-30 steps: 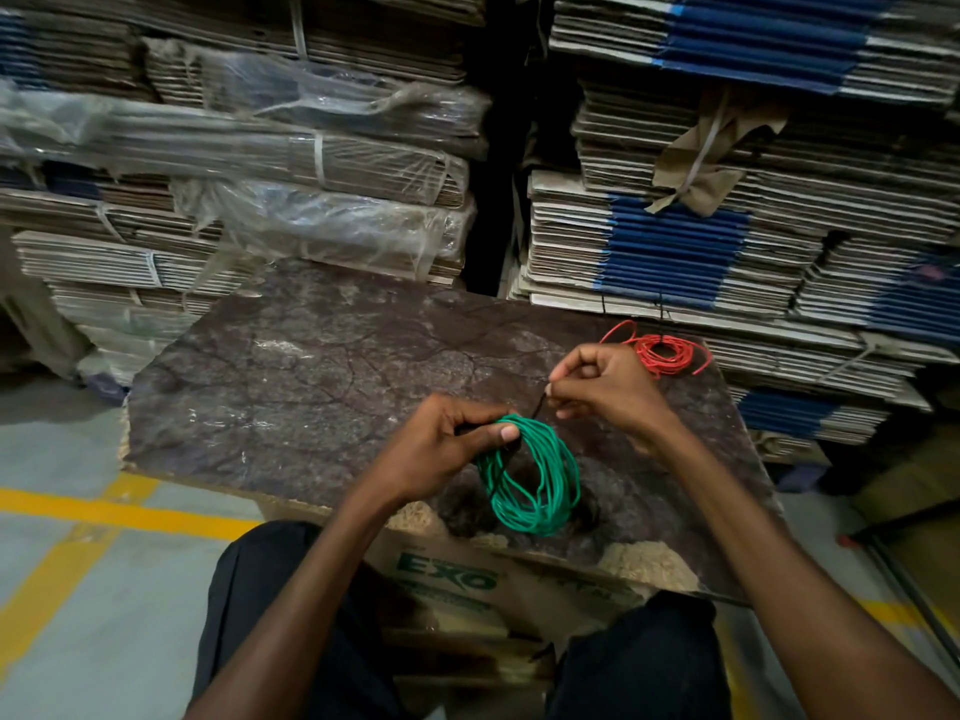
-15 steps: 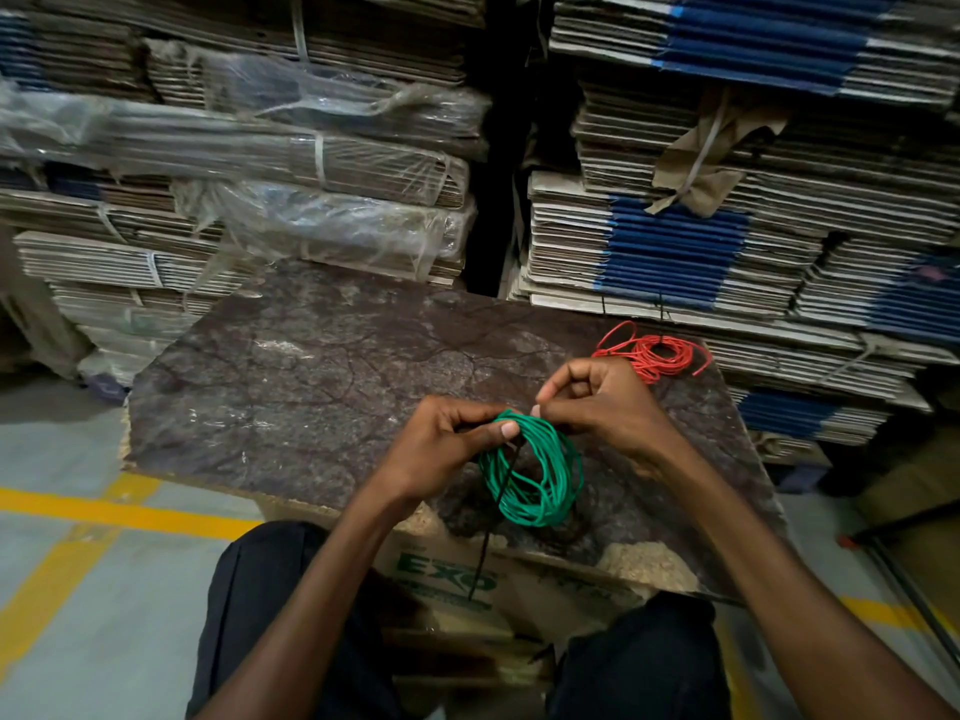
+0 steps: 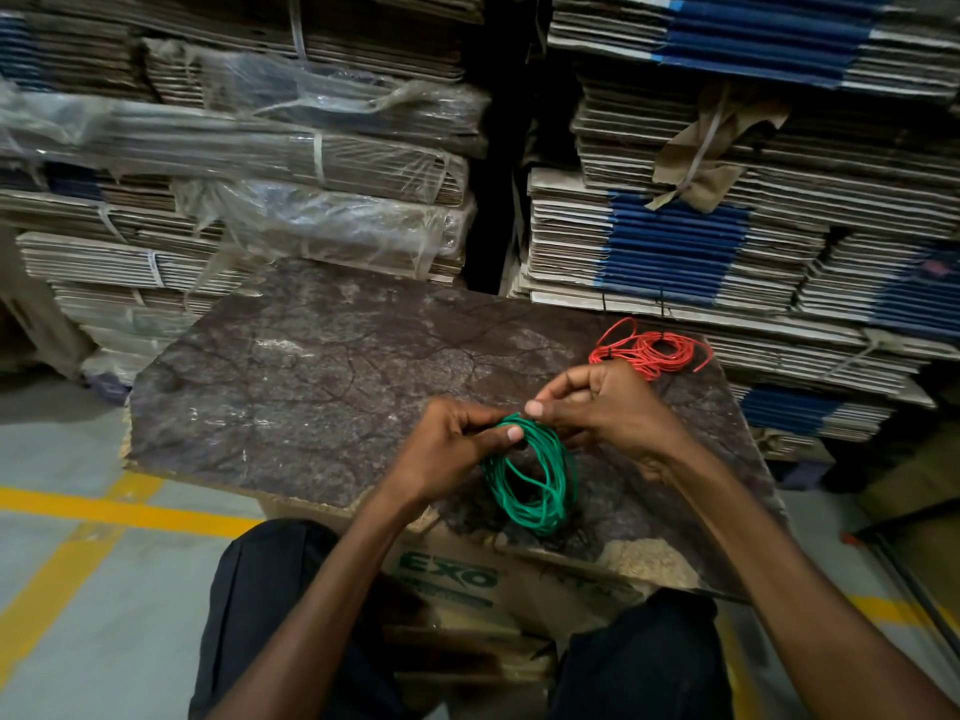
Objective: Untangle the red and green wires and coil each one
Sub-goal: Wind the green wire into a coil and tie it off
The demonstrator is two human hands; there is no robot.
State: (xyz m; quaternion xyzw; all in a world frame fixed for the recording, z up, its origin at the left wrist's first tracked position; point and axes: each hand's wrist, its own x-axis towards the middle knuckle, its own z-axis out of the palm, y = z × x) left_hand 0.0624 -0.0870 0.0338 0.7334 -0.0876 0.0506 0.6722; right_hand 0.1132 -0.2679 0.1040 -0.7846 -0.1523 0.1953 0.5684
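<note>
The green wire is wound into a coil that hangs over the near part of the dark board. My left hand grips the coil's upper left side, thumb on top. My right hand pinches the coil's top from the right, fingers curled over it. The red wire lies as a loose coil on the board's far right corner, just behind my right hand, with both ends sticking out.
The board rests on a cardboard box marked EXO between my knees. Stacks of flattened cartons rise close behind it, some in plastic wrap. Yellow lines cross the grey floor at left.
My right hand came down from holding a thin dark strand above the coil and now pinches the coil's top. The dark strand that hung below the coil is no longer visible.
</note>
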